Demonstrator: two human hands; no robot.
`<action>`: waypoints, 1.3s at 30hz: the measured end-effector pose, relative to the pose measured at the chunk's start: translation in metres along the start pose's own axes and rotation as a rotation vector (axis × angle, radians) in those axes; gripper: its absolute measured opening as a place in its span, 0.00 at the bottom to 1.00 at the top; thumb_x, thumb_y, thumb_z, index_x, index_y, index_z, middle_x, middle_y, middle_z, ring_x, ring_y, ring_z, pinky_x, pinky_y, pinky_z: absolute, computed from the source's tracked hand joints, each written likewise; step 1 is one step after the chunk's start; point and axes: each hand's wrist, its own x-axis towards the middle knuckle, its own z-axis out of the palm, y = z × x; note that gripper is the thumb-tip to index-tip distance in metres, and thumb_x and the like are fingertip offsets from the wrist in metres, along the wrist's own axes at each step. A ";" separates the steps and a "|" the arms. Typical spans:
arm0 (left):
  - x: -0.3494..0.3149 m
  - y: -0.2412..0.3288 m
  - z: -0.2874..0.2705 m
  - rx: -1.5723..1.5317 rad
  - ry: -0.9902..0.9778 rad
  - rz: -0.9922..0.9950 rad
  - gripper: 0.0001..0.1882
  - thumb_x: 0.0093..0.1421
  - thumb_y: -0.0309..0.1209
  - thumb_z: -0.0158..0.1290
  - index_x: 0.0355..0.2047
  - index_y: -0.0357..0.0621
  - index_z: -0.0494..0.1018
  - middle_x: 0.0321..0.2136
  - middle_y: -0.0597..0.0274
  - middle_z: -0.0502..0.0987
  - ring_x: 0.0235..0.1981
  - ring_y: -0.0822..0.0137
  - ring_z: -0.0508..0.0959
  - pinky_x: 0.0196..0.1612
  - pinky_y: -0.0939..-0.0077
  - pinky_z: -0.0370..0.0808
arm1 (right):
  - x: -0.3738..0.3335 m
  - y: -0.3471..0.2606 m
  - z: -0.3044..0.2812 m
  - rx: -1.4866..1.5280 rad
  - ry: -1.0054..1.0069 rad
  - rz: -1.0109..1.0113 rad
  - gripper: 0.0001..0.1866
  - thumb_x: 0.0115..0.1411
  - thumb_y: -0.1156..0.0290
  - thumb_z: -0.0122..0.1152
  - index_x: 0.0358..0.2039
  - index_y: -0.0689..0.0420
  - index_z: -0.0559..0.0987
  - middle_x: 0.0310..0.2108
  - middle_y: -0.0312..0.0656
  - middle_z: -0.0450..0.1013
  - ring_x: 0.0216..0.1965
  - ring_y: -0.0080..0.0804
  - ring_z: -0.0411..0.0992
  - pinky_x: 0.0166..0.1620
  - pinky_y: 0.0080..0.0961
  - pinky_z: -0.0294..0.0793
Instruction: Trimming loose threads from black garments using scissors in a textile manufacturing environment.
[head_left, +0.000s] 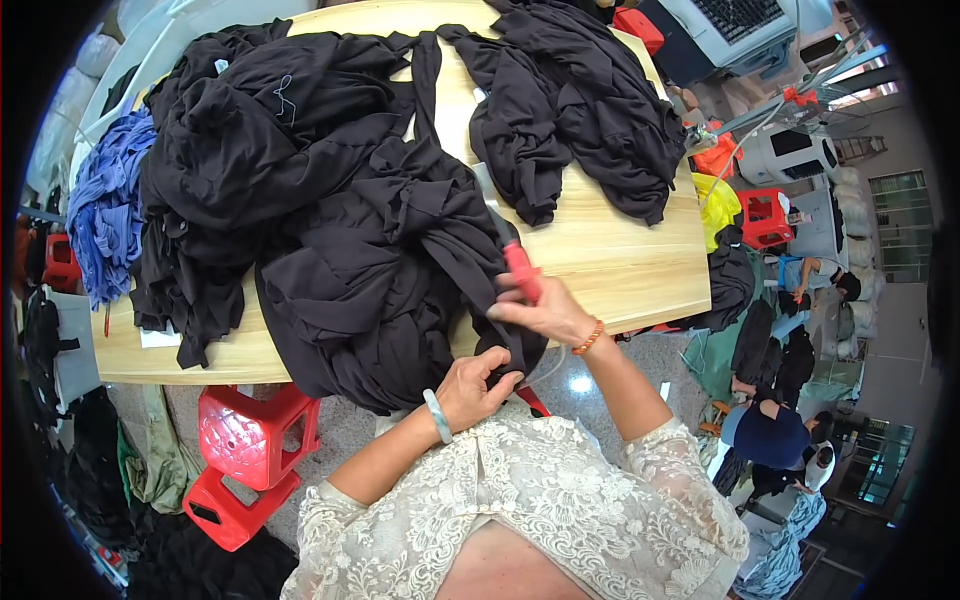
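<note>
My left hand [476, 388], with a pale bangle on its wrist, is closed on the edge of a black garment [360, 290] that hangs over the table's front edge. My right hand [548, 315], wearing an orange beaded bracelet, is slightly blurred. Its fingers close round the red handle of a tool [521, 270] with a dark shaft. The tool lies along the right side of the black garment, and a pale flat piece shows past its shaft. I cannot make out the tool's exact kind.
Black clothes [590, 110] lie at the back right of the wooden table [640, 270], and more black clothes [260, 130] at the left. Blue cloth [115, 195] hangs at the left edge. Red stools [245, 440] stand below. People [770, 435] work at far right.
</note>
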 end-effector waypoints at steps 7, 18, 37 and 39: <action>-0.001 -0.003 0.021 0.040 -0.031 0.038 0.09 0.55 0.29 0.56 0.31 0.37 0.70 0.23 0.49 0.75 0.25 0.50 0.77 0.27 0.65 0.72 | 0.065 0.014 0.007 -0.252 -0.028 -0.118 0.15 0.46 0.64 0.67 0.25 0.65 0.77 0.20 0.46 0.73 0.22 0.31 0.71 0.30 0.31 0.70; 0.021 -0.025 0.025 -0.157 -0.071 0.038 0.08 0.54 0.27 0.57 0.28 0.33 0.72 0.32 0.55 0.73 0.32 0.64 0.75 0.37 0.76 0.70 | 0.045 0.001 -0.061 0.711 0.033 0.040 0.10 0.57 0.72 0.63 0.27 0.49 0.68 0.21 0.25 0.64 0.16 0.12 0.57 0.20 0.11 0.56; 0.097 -0.129 0.014 0.449 0.605 0.025 0.16 0.51 0.22 0.53 0.42 0.42 0.73 0.39 0.53 0.70 0.43 0.56 0.68 0.41 0.74 0.70 | 0.010 -0.051 -0.060 0.677 -0.020 -0.036 0.08 0.58 0.72 0.61 0.30 0.50 0.69 0.23 0.25 0.64 0.17 0.10 0.57 0.19 0.11 0.56; 0.100 -0.122 -0.002 0.018 0.493 -0.151 0.05 0.57 0.26 0.52 0.33 0.40 0.74 0.25 0.68 0.71 0.30 0.71 0.69 0.35 0.81 0.68 | 0.013 -0.048 -0.067 0.688 0.056 -0.063 0.07 0.58 0.72 0.61 0.29 0.49 0.70 0.22 0.25 0.64 0.17 0.10 0.57 0.19 0.11 0.55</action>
